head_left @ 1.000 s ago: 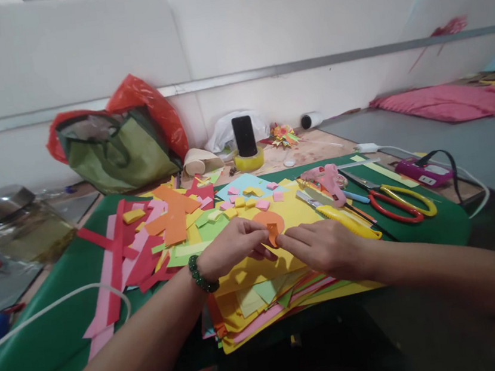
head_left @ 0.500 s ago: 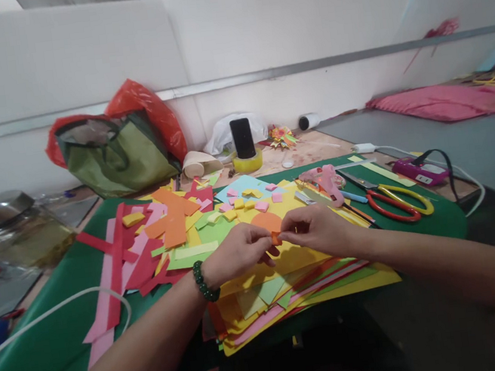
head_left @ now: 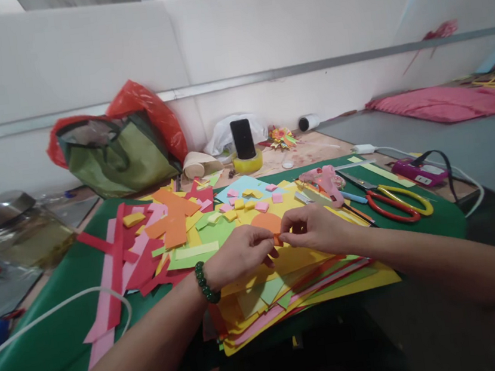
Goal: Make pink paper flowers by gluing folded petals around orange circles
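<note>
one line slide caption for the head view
Left hand and right hand pinch a small orange paper piece over a stack of coloured sheets, scissors nearby.

No writing or label shows clearly enough to read, perhaps through blur.

Orange paper scrap [head_left: 276, 240], yellow top sheet [head_left: 297, 259] (stack [head_left: 259, 323] below multicoloured), green mat [head_left: 42, 349], pink glue gun [head_left: 329, 182], dark-green bracelet [head_left: 205, 282].
</note>
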The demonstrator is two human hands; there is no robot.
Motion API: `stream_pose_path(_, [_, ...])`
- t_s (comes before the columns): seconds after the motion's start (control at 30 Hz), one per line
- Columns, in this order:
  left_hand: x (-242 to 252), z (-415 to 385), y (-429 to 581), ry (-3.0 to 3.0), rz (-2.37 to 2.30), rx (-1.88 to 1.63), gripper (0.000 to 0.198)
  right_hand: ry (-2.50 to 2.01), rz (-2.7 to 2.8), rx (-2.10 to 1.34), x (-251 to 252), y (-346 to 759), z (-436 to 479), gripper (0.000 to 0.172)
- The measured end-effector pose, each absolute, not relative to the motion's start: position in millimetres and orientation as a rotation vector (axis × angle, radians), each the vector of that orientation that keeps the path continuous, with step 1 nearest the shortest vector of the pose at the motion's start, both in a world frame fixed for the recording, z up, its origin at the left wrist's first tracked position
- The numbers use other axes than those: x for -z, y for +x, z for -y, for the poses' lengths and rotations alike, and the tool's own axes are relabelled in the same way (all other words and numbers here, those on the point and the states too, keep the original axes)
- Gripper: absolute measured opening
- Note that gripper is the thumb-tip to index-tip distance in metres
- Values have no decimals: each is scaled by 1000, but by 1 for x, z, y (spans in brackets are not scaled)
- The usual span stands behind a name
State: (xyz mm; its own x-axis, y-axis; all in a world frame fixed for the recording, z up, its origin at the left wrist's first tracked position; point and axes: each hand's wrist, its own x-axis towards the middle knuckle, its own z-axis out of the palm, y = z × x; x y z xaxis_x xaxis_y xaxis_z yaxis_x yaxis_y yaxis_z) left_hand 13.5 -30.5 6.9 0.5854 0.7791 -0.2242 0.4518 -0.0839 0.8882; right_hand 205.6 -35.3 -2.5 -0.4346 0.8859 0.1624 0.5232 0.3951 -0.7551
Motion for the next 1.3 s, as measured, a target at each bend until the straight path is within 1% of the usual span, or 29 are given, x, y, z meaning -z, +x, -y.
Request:
stream_pose_path(0.2, [-6, 31, 13, 1709, -1020, -371, 20, -1222, 2104, -868, 3, 206, 34, 11])
stream_pose_path(0.3, [-5, 30, 13, 1718, -1008, -359, 20, -1185, 2086, -871, 3, 206, 34, 6])
stream_pose_path(0.47, [-3, 30, 13, 1721, -989, -337, 19, -1096, 2031, -956, 1, 204, 35, 16])
stream_pose_path(0.73, [-7, 27, 12, 1686, -1014, -399, 14, -1101, 2030, -991, -4, 204, 35, 18])
stream_pose_path(0.8, [-13, 21, 8, 1631, -1072, -568, 17, -1100, 2020, -1008, -7, 206, 35, 20])
stream_pose_path(0.83, [-17, 17, 4, 1592, -1102, -719, 19, -1104, 2005, -1017, -9, 207, 34, 20])
stream_pose_path(0.97, [-34, -9, -24, 1274, -1165, -1564, 19, -1118, 1912, -1029, -24, 212, 28, 26])
stream_pose_path(1.03, [-40, -23, -42, 1094, -1164, -1830, 19, -1126, 1897, -1006, -33, 209, 20, 29])
stream_pose_path(1.1, [-42, -34, -57, 960, -1182, -1923, 20, -1123, 1923, -1002, -38, 200, 11, 28])
stream_pose_path(1.17, [-40, -41, -65, 902, -1199, -1936, 20, -1097, 1974, -1042, -40, 186, 0, 26])
stream_pose_path(1.3, [-31, -45, -66, 955, -1251, -1855, 19, -1105, 2084, -1035, -36, 153, -23, 26])
